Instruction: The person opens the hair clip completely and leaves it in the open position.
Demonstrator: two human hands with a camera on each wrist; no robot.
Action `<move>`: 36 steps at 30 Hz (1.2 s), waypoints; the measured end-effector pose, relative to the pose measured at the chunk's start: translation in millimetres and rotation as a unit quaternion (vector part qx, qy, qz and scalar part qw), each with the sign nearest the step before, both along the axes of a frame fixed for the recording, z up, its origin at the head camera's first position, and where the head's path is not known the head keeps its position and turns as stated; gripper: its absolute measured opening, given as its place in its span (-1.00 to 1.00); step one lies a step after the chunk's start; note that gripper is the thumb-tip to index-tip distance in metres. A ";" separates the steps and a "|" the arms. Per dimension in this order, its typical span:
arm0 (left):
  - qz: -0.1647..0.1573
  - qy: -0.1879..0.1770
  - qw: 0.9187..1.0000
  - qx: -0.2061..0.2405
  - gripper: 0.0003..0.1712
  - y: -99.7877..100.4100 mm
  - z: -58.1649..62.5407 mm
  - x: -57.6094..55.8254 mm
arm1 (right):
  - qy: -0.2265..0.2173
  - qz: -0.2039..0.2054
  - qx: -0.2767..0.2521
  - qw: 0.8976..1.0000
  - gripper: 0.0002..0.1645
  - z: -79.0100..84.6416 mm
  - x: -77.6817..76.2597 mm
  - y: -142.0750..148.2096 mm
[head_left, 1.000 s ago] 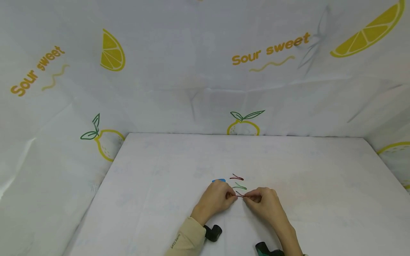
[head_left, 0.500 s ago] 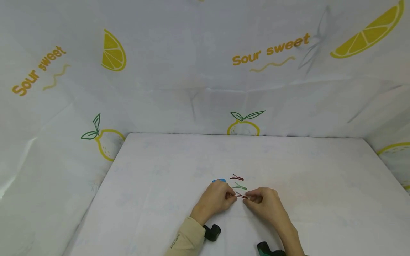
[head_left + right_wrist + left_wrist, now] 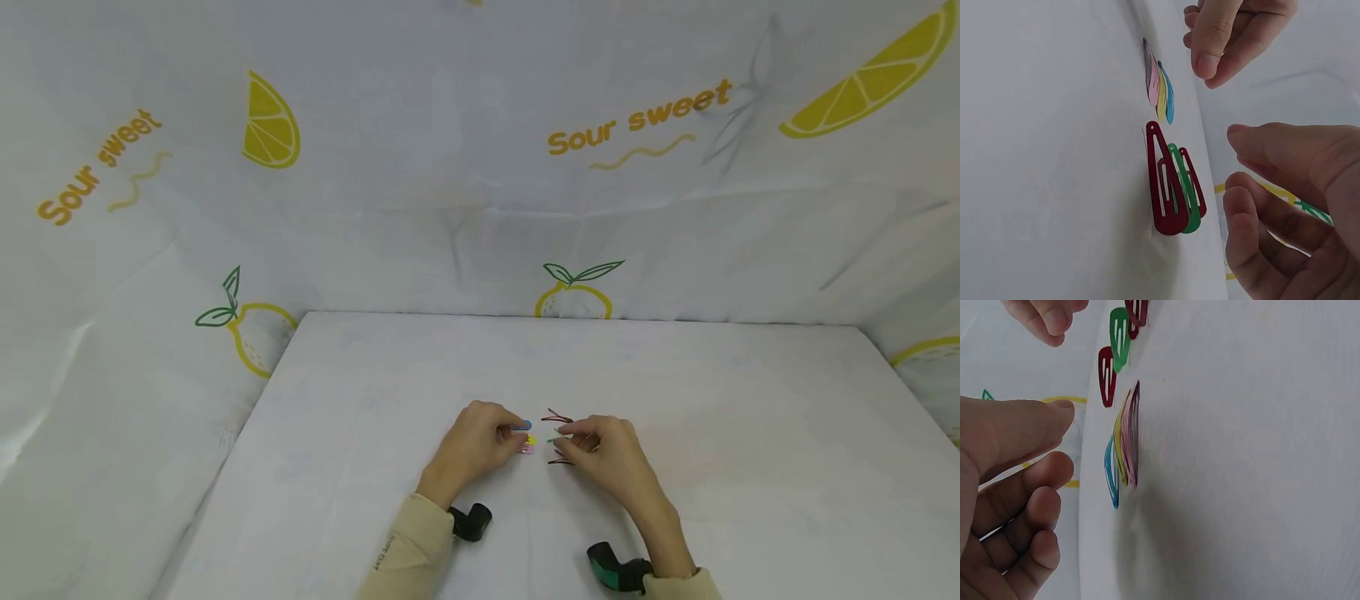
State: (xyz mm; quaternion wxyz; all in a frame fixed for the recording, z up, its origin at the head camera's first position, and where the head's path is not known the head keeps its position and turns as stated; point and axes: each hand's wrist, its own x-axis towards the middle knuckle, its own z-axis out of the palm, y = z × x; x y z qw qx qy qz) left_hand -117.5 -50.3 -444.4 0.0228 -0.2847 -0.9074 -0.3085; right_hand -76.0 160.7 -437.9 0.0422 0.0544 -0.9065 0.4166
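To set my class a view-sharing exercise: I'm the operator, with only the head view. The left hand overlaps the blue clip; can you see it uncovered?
Observer: Yes, in the right wrist view the left hand covers none of the blue clip.
Operator: The right hand hides one end of the green clip. Its shape?
Observer: Broad and rounded, by the right wrist view.
Operator: Any cut-outs?
Observer: Yes, the left wrist view shows it slotted.

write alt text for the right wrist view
Two dark red snap hair clips flank a green one on a white surface, near a person's right hand; beyond them lie pink, yellow and blue clips, near the left hand.
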 end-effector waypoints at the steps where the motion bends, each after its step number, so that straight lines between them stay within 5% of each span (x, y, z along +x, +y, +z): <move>1: 0.004 -0.002 1.000 0.001 -0.87 -2.5 0.3 -1.5 | -0.003 0.003 0.001 1.000 -0.90 0.4 -1.9 -1.8; 11: 0.015 0.007 1.000 -0.019 -0.82 -15.2 -5.1 -12.9 | -0.027 0.027 0.013 0.999 -0.87 2.7 -18.4 -20.5; 19: 0.014 -0.034 0.999 -0.031 -0.78 -16.9 -10.3 -16.4 | -0.046 0.037 0.045 0.997 -0.88 -4.1 -31.6 -36.0; 36: -0.001 -0.047 0.999 -0.024 -0.83 -15.3 -17.1 -23.9 | -0.060 0.051 0.074 0.994 -0.86 -6.0 -40.8 -49.4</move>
